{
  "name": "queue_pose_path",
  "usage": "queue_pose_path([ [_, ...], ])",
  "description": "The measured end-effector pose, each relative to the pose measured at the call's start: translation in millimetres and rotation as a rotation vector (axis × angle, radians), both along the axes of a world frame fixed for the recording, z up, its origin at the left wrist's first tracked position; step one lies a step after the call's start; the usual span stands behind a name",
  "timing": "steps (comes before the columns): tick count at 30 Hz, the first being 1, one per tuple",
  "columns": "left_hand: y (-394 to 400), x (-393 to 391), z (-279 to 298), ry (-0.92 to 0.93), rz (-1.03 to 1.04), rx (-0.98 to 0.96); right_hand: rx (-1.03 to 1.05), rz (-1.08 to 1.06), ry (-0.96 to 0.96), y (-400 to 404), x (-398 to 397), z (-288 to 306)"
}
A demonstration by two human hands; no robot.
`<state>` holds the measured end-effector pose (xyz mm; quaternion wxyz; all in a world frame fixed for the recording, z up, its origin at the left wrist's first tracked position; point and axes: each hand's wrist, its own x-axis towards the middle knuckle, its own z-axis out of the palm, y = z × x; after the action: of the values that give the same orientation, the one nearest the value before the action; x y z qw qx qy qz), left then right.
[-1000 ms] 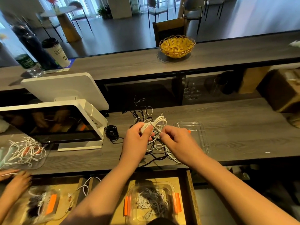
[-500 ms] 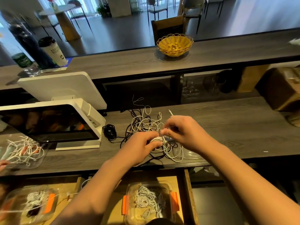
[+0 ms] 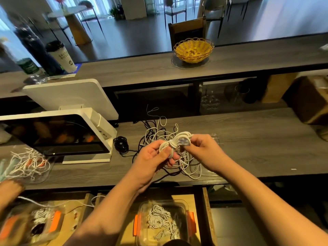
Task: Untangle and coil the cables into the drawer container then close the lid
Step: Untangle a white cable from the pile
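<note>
Mid-frame, above the counter (image 3: 248, 139): white cable bundle (image 3: 174, 142) held between left hand (image 3: 152, 157) and right hand (image 3: 202, 150), both grips pinching it. Open container (image 3: 163, 222) at bottom centre.

A white cable bundle (image 3: 174, 142), wound into loops and wrapped round its middle, is held above the counter. Beneath it and toward 12 o'clock, a loose tangle of cables (image 3: 159, 134), thin white and black, is spread on the grey counter. At 6 o'clock, in the open drawer, a clear container (image 3: 163, 222) with orange side clips is seen without its lid; coiled white cables are piled inside.
</note>
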<state>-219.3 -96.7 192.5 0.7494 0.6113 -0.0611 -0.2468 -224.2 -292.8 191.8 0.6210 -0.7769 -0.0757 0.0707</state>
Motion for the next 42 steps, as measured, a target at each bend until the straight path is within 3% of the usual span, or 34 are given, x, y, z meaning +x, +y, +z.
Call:
queue_pose_path([
  [4, -5, 2, -5, 0.013, 0.198, -0.045, -0.036, -0.040, 0.002, 14, -5, -12],
  [11, -9, 8, -17, -0.177, 0.357, 0.273, -0.171, -0.060, 0.033, 23, -10, -21],
  [14, -7, 9, -22, -0.291, 0.339, 0.485, -0.293, -0.018, 0.035, 23, -16, -17],
  [20, -10, 5, -27, -0.417, 0.340, 0.712, -0.457, 0.068, 0.030, 31, -22, 0],
  [23, -7, 6, -24, -0.483, 0.244, 0.821, -0.550, 0.095, -0.022, 32, -20, 9],
  [31, -6, 5, -11, -0.497, -0.248, 0.985, -0.805, 0.131, -0.174, 12, 7, 24],
  [35, 2, 10, -10, -0.407, -0.319, 0.882, -0.815, 0.124, -0.222, 7, 16, 22],
  [42, 18, 15, -6, -0.205, -0.323, 0.402, -0.313, 0.021, -0.079, -3, 17, -2],
])
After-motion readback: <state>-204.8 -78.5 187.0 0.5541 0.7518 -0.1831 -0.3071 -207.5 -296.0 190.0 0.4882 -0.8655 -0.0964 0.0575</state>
